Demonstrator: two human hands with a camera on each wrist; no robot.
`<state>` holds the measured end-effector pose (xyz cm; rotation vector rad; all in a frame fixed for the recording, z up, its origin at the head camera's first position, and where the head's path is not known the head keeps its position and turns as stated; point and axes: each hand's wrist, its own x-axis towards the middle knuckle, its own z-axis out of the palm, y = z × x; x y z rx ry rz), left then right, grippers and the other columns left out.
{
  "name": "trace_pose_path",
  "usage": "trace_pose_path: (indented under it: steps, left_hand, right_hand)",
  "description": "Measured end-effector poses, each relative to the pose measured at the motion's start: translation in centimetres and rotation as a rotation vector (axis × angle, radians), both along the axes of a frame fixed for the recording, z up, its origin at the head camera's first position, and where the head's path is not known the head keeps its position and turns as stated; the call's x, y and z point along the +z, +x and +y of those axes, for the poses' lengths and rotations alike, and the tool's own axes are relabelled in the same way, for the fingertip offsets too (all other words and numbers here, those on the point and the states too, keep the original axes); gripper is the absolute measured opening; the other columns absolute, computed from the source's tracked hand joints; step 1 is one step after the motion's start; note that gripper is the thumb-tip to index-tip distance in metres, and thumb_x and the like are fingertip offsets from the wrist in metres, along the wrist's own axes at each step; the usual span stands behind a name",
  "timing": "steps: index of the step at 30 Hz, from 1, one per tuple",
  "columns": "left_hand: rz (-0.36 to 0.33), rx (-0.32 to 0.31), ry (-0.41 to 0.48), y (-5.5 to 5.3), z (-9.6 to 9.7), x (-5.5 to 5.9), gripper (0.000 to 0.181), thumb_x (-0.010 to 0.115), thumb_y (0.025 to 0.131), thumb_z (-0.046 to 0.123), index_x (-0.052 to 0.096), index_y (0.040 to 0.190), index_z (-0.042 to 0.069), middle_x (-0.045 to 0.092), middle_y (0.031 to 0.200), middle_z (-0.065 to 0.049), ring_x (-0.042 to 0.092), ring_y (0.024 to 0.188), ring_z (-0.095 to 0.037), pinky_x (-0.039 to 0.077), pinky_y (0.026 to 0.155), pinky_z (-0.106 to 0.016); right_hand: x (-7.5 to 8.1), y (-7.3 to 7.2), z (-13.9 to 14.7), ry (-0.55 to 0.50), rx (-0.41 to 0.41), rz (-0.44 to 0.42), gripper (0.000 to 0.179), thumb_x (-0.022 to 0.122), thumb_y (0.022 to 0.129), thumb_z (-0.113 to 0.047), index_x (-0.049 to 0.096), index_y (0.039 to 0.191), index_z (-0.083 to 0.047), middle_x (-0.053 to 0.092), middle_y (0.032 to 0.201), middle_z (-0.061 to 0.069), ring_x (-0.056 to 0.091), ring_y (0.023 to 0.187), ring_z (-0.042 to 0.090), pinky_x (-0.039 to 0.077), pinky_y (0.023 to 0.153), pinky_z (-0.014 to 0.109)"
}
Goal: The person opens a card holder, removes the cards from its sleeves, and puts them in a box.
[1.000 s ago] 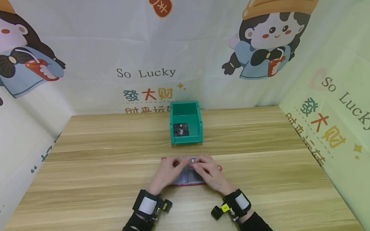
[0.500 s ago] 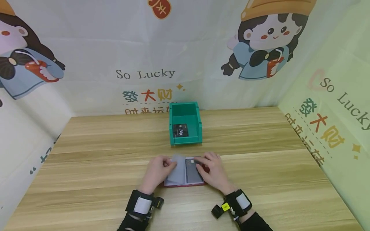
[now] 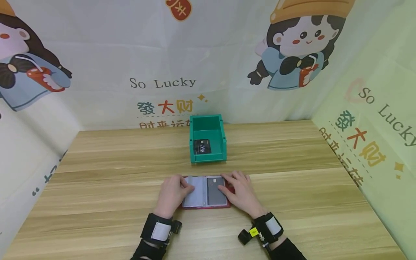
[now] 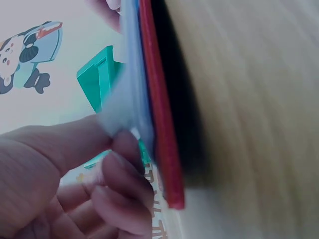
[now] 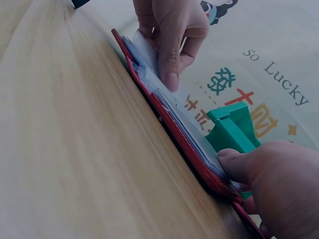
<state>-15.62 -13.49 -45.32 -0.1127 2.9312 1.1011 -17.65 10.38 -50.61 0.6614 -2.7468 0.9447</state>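
An open card holder [image 3: 204,206] with a red cover and clear sleeve pages lies on the table before me. Its right-hand page carries a dark grey card [image 3: 215,196] with a small chip. My left hand [image 3: 169,196] pinches a translucent sleeve page [image 4: 118,102] between thumb and forefinger at the holder's left side. At the right edge, my right hand [image 3: 243,195] holds the holder; its thumb presses on the stacked pages, as the right wrist view shows. The other right fingers are partly hidden behind the red cover [image 5: 187,149].
Beyond the holder stands a green open-front bin [image 3: 208,158] near the table's back edge. Inside it lies a black card [image 3: 202,146] marked "Vip". Printed cloth [image 3: 227,54] hangs behind and at both sides of the wooden table [image 3: 113,162].
My left hand has moved left, turning a sleeve page over to the left side. The grey card's page now shows uncovered. My right hand has shifted little at the right edge.
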Motion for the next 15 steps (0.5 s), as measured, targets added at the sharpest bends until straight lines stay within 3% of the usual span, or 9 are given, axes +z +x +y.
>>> trace_pose_path:
  steps: [6,11,15]
  left_hand:
    - [0.028,-0.007,-0.061,0.2,0.5,-0.1,0.028,0.084,0.087,0.007,0.064,0.105,-0.002,0.062,0.078,-0.01,0.054,0.066,-0.018,0.04,0.059,-0.029]
    - [0.135,-0.104,-0.096,0.2,1.3,-0.2,0.011,0.077,0.087,-0.003,0.068,0.093,0.0,0.059,0.075,-0.007,0.051,0.067,-0.017,0.041,0.06,-0.029]
    - [0.127,-0.205,-0.057,0.0,1.9,-0.3,0.003,0.074,0.091,-0.002,0.073,0.089,0.0,0.061,0.073,-0.003,0.052,0.068,-0.013,0.043,0.062,-0.026]
  right_hand:
    - [0.1,0.1,-0.1,0.005,-0.007,-0.019,0.047,0.076,0.096,-0.03,0.07,0.134,-0.002,0.07,0.115,0.011,0.057,0.107,0.03,0.036,0.09,0.043]
    - [0.2,0.1,-0.1,-0.001,-0.007,-0.016,0.046,0.077,0.096,-0.03,0.071,0.133,-0.002,0.069,0.113,0.01,0.057,0.105,0.03,0.035,0.089,0.043]
    - [0.1,0.1,-0.1,0.014,-0.008,-0.011,0.046,0.077,0.096,-0.032,0.072,0.133,-0.005,0.069,0.11,0.009,0.056,0.103,0.028,0.033,0.087,0.041]
